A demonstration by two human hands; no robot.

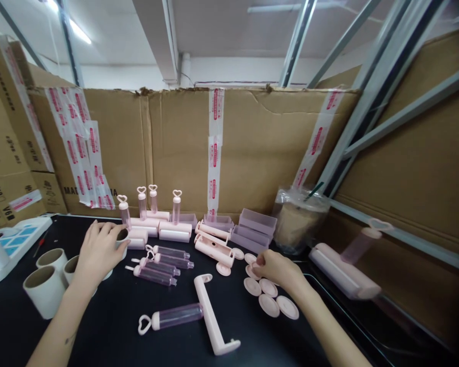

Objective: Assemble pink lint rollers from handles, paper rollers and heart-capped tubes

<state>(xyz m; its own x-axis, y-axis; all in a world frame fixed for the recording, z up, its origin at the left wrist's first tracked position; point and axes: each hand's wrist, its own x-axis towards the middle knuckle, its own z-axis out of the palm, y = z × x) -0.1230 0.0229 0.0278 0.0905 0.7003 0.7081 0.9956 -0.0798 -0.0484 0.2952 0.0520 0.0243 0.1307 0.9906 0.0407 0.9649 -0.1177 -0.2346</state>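
My left hand (97, 251) has its fingers around a white roll (121, 248) with a cardboard core, at the left of the table. More white rolls (46, 290) stand upright beside my left wrist. My right hand (274, 266) is closed, its fingertips pinching at a pale pink disc (251, 270) among several others (268, 305) lying flat. Between my hands lies a pink frame (214, 318) joined to a clear handle (180, 316) with a heart-shaped loop. Several similar loose handles (158, 270) lie behind it, near pink half-round covers (214, 248).
Assembled pink rollers with upright handles (176, 221) stand along the back. Lilac trays (254, 229) and a bagged drink cup (298, 219) are at the back right. A power strip (19, 244) lies far left, and cardboard walls (179, 148) enclose the black table.
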